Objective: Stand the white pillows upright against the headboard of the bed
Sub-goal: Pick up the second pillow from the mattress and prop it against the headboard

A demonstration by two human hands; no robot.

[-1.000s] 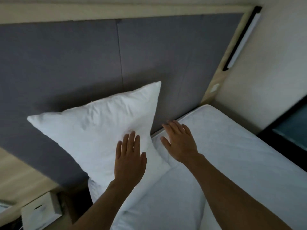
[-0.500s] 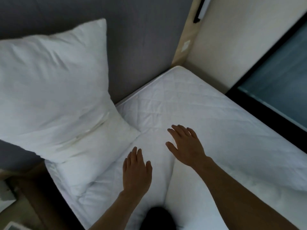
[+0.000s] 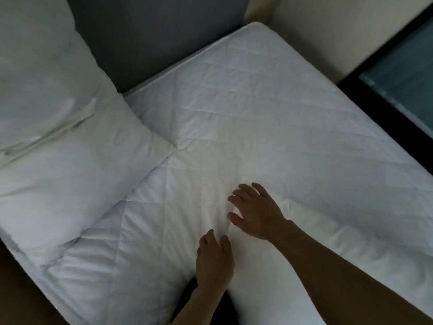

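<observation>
One white pillow [image 3: 44, 73] stands upright against the grey headboard [image 3: 152, 31] at the far left. At its foot a second white pillow [image 3: 65, 184] lies flat on the quilted mattress [image 3: 257, 102]. A third smooth white pillow [image 3: 328, 266] lies flat at the lower right, partly under my right forearm. My left hand [image 3: 214, 261] hovers palm down near that pillow's left edge, fingers slightly apart, holding nothing. My right hand [image 3: 255, 212] is spread open just above and right of it, resting on or just over the bedding.
A beige wall [image 3: 328, 31] runs along the far side of the bed. A dark-framed glass panel [image 3: 398, 78] fills the right edge. Dark floor [image 3: 18, 289] shows past the mattress corner at the lower left.
Both hands have left the upright pillow and moved back and right over the mattress. The view has swung right and down, so the upright pillow now sits at the left edge.
</observation>
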